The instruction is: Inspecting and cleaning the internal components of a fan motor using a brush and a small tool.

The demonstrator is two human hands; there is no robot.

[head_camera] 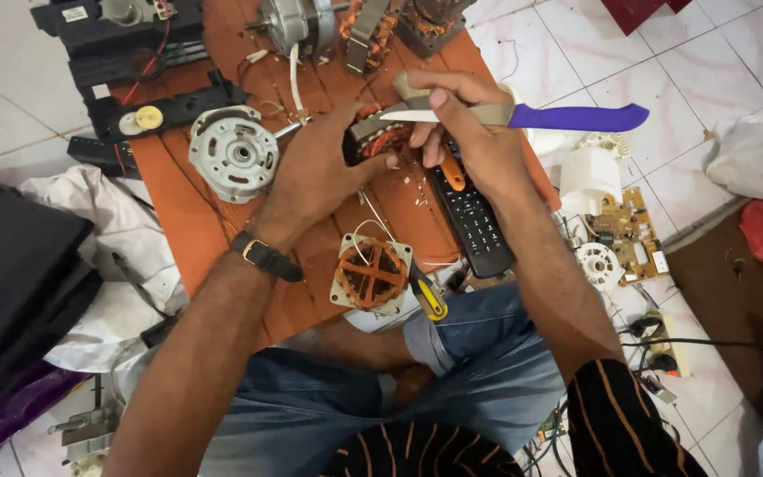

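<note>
Centrally, on the orange board [196, 221], a copper-wound motor stator [373, 137] is steadied by the left hand [315, 181], fingers closed round its near side. A purple-handled knife [523, 116] is gripped in the right hand [470, 132], blade laid across the windings.

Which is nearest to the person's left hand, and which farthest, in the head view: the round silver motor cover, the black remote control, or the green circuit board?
From the left hand:
1. Round silver motor cover, just to its left on the orange board.
2. Black remote control, to its right, under the right hand.
3. Green circuit board, far right, on the floor tiles.
</note>
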